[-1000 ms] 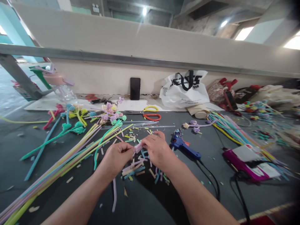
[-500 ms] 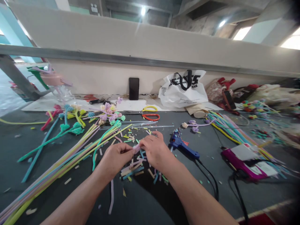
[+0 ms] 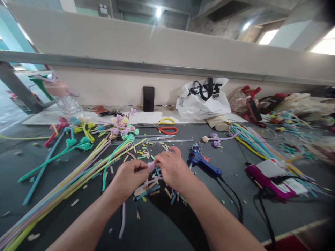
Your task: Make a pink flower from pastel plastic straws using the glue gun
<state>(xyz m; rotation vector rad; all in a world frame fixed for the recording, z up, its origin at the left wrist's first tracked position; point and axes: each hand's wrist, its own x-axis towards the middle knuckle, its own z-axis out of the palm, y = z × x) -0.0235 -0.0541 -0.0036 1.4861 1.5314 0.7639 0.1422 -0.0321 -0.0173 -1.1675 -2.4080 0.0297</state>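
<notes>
Left hand point(image 3: 133, 174) and right hand point(image 3: 170, 165) both in a narrow pinch, tips close together, a short lilac piece point(image 3: 151, 166) held between them; exact finger contact partly hidden; the piece sits just above a loose heap of cut pieces point(image 3: 148, 191). For good work, I judge: press lightly, as the piece looks soft and may crease; keep the two pinches level, steady one end while shaping the other; blue glue gun point(image 3: 205, 164) lies near the right hand, possibly hot, so mind that wrist; farther out, long strips point(image 3: 65, 177) lie to the left, scissors point(image 3: 168, 130) beyond the hands.
</notes>
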